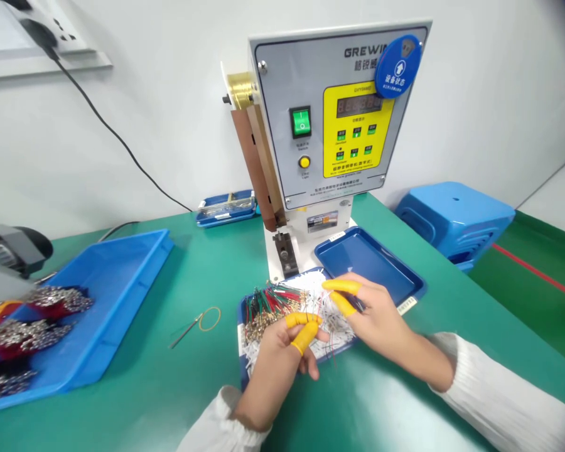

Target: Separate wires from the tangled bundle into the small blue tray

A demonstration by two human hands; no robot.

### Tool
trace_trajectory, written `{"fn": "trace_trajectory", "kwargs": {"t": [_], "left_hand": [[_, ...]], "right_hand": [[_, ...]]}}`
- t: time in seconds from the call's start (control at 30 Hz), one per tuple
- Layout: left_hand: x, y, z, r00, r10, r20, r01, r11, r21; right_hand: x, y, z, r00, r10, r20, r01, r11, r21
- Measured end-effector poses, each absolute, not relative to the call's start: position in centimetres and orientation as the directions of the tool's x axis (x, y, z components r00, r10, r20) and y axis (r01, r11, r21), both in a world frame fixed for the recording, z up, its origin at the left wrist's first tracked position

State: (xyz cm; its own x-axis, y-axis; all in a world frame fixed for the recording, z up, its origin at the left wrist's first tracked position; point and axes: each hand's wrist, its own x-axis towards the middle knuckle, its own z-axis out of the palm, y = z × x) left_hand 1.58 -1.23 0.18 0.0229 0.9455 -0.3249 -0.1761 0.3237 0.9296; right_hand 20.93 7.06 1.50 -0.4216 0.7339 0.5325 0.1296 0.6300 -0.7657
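Note:
My left hand (pixel 287 348), with yellow finger cots on thumb and index finger, pinches a few thin wires over the near part of a parts tray (pixel 241 358). My right hand (pixel 376 314), also in yellow cots, is to its right with thumb and index finger apart; no held object can be made out between them. In the tray lie red, green and black wires with metal terminals (pixel 263 317) at the left, and many small white pieces (pixel 343 336) at the right. The grey machine (pixel 282 75) stands behind the tray, its dark crimping head (pixel 286 254) just beyond the hands.
An empty dark blue tray (pixel 371 260) sits right of the machine base. At the left is a large blue bin (pixel 117 282) with bundled wires. A small tool with a yellow loop (pixel 188 333) lies on the green table (pixel 169 402). Blue stools (pixel 456 207) stand at the right.

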Motion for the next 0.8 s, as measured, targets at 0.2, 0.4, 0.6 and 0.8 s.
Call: {"fn": "trace_trajectory", "kwargs": {"t": [0.2, 0.4, 0.6, 0.8], "left_hand": [[1.6, -1.2, 0.1, 0.029, 0.941, -0.338, -0.135, 0.339, 0.931], [1.7, -1.2, 0.2, 0.012, 0.933, -0.359, -0.146, 0.357, 0.922], [1.8, -1.0, 0.4, 0.016, 0.933, -0.361, -0.149, 0.359, 0.921], [1.9, -1.2, 0.9, 0.013, 0.936, -0.353, -0.119, 0.352, 0.929]], "right_hand": [[21.7, 7.8, 2.5, -0.364, 0.714, 0.597, 0.156, 0.679, -0.717], [21.8, 7.7, 2.9, -0.390, 0.677, 0.625, 0.165, 0.719, -0.675], [21.9, 7.6, 2.9, -0.387, 0.671, 0.633, 0.177, 0.728, -0.663], [21.7, 7.3, 3.4, -0.391, 0.697, 0.601, 0.175, 0.698, -0.695]]}}
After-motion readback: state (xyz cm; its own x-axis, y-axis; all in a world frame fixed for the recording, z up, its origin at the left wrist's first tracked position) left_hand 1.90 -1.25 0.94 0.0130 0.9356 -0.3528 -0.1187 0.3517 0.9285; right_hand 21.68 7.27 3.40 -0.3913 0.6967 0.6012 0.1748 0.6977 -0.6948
